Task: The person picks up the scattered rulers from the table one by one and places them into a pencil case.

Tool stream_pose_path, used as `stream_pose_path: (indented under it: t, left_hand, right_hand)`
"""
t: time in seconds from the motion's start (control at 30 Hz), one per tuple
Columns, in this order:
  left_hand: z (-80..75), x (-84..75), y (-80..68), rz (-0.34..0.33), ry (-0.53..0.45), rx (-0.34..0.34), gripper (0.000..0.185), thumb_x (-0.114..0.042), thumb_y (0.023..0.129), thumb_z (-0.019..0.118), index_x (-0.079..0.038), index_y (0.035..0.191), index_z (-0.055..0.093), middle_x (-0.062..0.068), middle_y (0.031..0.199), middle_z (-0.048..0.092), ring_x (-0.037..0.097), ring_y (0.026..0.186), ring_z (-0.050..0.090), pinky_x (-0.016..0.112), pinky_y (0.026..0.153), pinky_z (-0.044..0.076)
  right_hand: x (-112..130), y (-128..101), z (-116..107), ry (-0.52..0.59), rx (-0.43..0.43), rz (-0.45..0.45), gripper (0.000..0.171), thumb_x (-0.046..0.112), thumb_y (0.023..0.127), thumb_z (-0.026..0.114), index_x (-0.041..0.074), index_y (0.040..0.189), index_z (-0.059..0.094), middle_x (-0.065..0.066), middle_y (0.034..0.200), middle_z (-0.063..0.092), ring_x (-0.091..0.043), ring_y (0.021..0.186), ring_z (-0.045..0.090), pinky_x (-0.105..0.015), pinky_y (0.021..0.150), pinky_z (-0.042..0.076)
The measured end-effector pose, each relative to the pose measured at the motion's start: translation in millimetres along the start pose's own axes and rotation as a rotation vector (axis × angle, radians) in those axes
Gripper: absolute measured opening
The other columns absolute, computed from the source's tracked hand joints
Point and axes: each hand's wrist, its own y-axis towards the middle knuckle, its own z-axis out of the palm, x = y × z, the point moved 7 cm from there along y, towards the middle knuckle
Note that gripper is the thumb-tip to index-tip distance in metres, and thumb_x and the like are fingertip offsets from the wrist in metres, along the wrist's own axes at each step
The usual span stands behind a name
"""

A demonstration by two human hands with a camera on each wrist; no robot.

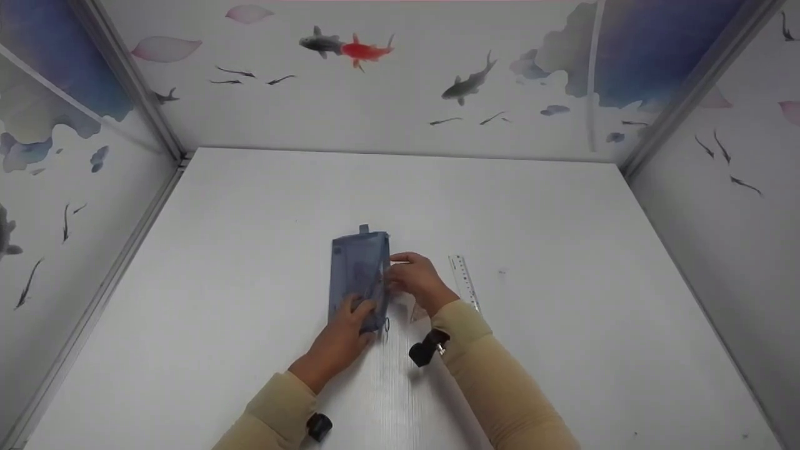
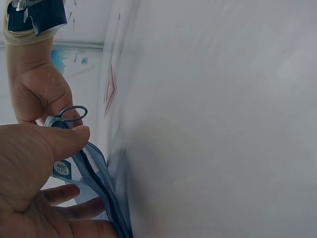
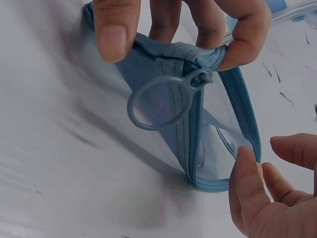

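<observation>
The left hand (image 1: 344, 337) grips the near end of a translucent blue mesh pouch with a darker blue zip edge (image 1: 356, 265), its thumb on one side of the zipped edge and its other fingers on the opposite side. The right hand (image 1: 420, 279) is at the pouch's right-hand edge, fingers bent, thumb standing apart from them; a fingertip appears to touch the rim of the opening, though whether it reaches inside is hard to tell.

The pouch's mouth gapes between the hands. A grey-blue zip-pull ring (image 3: 131, 109) hangs at the end by the left thumb, and a small teal label (image 2: 62, 168) shows beside the zip.

The pouch is near the middle of the white tabletop (image 1: 250, 250). Just beside the right wrist, a clear triangular piece with an orange-toned edge (image 1: 417, 310) lies partly hidden. Farther right, a clear straight ruler with dark markings (image 1: 464, 281) runs partly behind the beige right sleeve (image 1: 500, 381). Beyond the tabletop rises a white wall printed with fish (image 1: 400, 119).
</observation>
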Motion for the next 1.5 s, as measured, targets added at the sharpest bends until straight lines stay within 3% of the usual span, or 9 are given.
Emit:
stream_pose_path:
  t: [0.2, 0.57, 0.93, 1.17, 1.5]
  left_hand:
    - [2.1, 2.9, 0.5, 0.013, -0.008, 0.005, 0.053, -0.01, 0.088, 0.07, -0.009, 0.135, 0.046, 0.024, 0.138, 0.036, 0.042, 0.118, 0.051, 0.047, 0.084, 0.051]
    - [0.9, 2.4, 1.3, -0.009, 0.01, 0.01, 0.053, -0.011, 0.088, 0.071, -0.01, 0.135, 0.047, 0.025, 0.137, 0.037, 0.042, 0.116, 0.053, 0.048, 0.085, 0.051]
    - [0.2, 0.6, 0.7, -0.007, 0.006, 0.0, 0.053, -0.012, 0.088, 0.071, -0.01, 0.135, 0.047, 0.024, 0.137, 0.037, 0.04, 0.112, 0.056, 0.046, 0.084, 0.052]
    - [-0.4, -0.7, -1.1, -0.003, -0.011, -0.001, 0.05, -0.01, 0.088, 0.07, -0.009, 0.132, 0.046, 0.024, 0.136, 0.037, 0.041, 0.118, 0.052, 0.047, 0.088, 0.05]
    - [0.1, -0.5, -0.7, -0.013, -0.006, 0.007, 0.049, -0.01, 0.088, 0.07, -0.01, 0.131, 0.046, 0.024, 0.137, 0.037, 0.041, 0.117, 0.053, 0.047, 0.087, 0.051]
  right_hand:
    - [1, -1, -7, -0.018, -0.001, 0.007, 0.04, 0.002, 0.09, 0.058, -0.001, 0.129, 0.054, -0.02, 0.115, 0.063, -0.03, 0.106, 0.064, -0.037, 0.087, 0.053]
    - [7, -3, -26, -0.058, -0.031, -0.047, 0.039, 0.003, 0.09, 0.059, -0.003, 0.129, 0.053, -0.019, 0.114, 0.061, -0.03, 0.105, 0.063, -0.04, 0.087, 0.053]
    - [14, -4, -41, -0.184, -0.033, -0.107, 0.044, 0.009, 0.09, 0.06, -0.001, 0.132, 0.051, -0.018, 0.118, 0.059, -0.031, 0.111, 0.059, -0.042, 0.09, 0.051]
    - [22, -9, -49, -0.257, -0.019, -0.173, 0.046, 0.011, 0.093, 0.061, 0.0, 0.136, 0.049, -0.019, 0.125, 0.053, -0.032, 0.116, 0.056, -0.044, 0.093, 0.049]
    - [27, -14, -63, -0.465, -0.078, -0.236, 0.046, 0.014, 0.092, 0.062, 0.002, 0.135, 0.05, -0.019, 0.131, 0.054, -0.033, 0.122, 0.052, -0.045, 0.098, 0.045]
